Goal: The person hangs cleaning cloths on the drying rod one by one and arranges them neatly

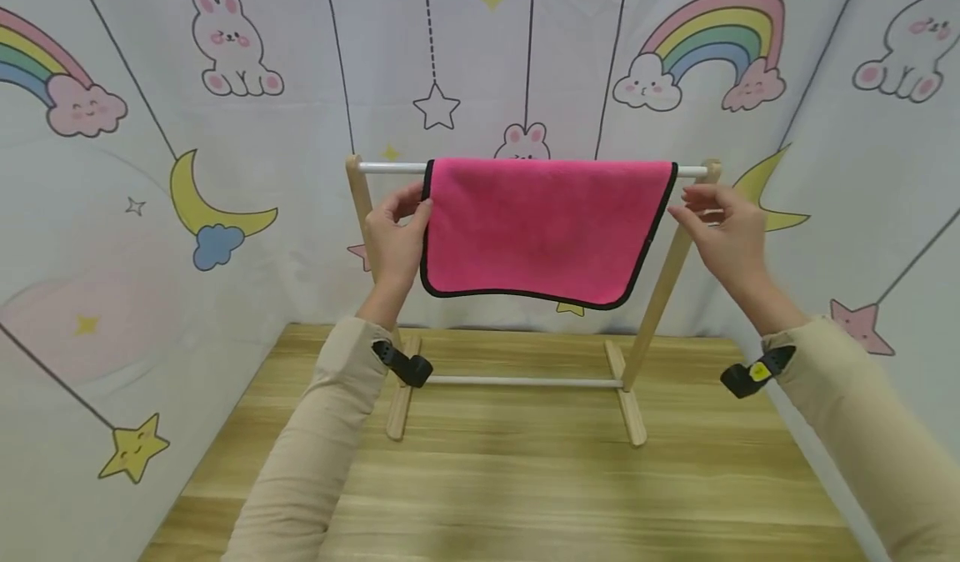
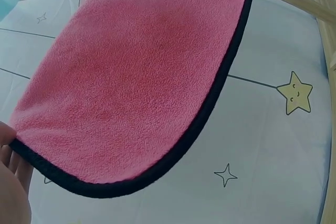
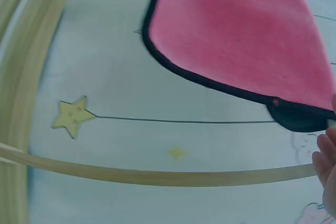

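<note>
A pink towel with a black trim hangs folded over the upper rail of a small wooden rack. My left hand pinches the towel's left edge just below the rail, thumb in front and fingers behind. In the left wrist view the towel fills the middle, and part of the left hand shows at its edge. Beside the towel's right edge is my right hand, its fingers loosely bent and nothing visible between them. The right wrist view shows some fingers of the right hand near the towel's trim.
The rack stands on a wood-grain tabletop, its feet joined by a lower white bar. A white curtain printed with rabbits, stars and rainbows surrounds the back and sides. Black bands with small devices sit on both wrists.
</note>
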Motion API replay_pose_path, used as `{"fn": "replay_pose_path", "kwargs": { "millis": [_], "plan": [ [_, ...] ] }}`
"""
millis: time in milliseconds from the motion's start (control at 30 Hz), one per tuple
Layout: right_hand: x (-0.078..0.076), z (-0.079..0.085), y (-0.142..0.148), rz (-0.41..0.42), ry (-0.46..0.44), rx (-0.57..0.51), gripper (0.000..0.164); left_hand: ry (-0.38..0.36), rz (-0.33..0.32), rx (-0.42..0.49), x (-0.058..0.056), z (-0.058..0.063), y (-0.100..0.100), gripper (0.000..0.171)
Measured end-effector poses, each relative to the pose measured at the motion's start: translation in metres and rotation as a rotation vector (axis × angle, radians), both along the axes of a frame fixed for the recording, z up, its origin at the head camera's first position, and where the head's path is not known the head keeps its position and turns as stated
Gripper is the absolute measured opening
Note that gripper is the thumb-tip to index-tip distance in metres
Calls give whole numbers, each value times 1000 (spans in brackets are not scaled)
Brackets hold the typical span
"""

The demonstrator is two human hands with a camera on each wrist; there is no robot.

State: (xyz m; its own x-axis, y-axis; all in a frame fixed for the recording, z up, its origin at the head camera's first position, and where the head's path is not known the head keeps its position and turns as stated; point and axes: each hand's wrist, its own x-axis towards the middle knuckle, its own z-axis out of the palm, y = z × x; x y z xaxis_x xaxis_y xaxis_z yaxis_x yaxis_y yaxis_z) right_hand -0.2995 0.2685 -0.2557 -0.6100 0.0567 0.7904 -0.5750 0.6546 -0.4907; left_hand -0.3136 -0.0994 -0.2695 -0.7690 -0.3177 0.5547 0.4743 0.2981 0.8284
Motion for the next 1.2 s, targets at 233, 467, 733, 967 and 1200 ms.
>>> {"fn": "replay_pose_path", "kwargs": {
  "millis": [233, 467, 733, 967, 1200],
  "plan": [
    [0, -49, -4, 110, -208, -95, 33, -41, -54, -5, -2, -15, -3, 31],
    [-1, -61, -30, 176, -207, -280, 33, -49, -126, 25, -5, -49, -11, 30],
    [9, -56, -43, 172, -94, -378, 20, 2, -162, 39, 2, -55, -10, 30],
    [10, -30, -33, 184, 41, -422, 18, 65, -167, 78, 6, -39, -3, 30],
    [5, 9, -33, 85, 22, -453, 15, 68, -163, 79, 9, -12, -5, 29]
  ]
}}
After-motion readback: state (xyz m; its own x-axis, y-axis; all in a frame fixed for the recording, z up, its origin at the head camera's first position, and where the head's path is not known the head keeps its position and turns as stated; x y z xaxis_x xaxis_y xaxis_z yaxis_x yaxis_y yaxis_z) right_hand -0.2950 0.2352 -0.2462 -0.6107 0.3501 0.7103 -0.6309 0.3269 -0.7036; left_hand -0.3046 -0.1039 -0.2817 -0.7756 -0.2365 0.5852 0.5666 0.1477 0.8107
